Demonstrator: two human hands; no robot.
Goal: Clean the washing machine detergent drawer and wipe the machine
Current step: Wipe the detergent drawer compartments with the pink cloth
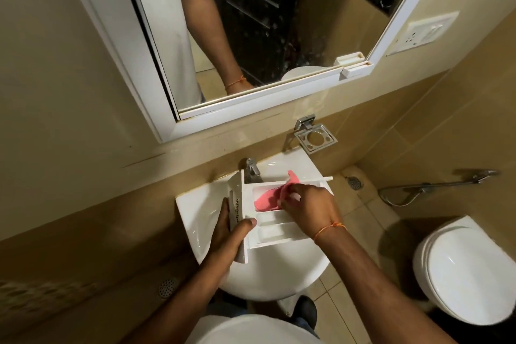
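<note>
A white detergent drawer [275, 227] is held over the white sink [195, 212]. My left hand [230, 232] grips the drawer's front panel, thumb over its top edge. My right hand [308, 208] pinches a pink cloth [268, 197] and presses it into the drawer's far compartment. One corner of the cloth sticks up past the drawer's back edge. The nearer compartments lie bare. The washing machine is out of view.
A chrome tap [252, 169] stands just behind the drawer. A mirror [251, 22] hangs above, with a metal soap holder [315, 138] to its lower right. A toilet [463, 271] with its lid down stands at right, a hand sprayer [435, 184] on the wall.
</note>
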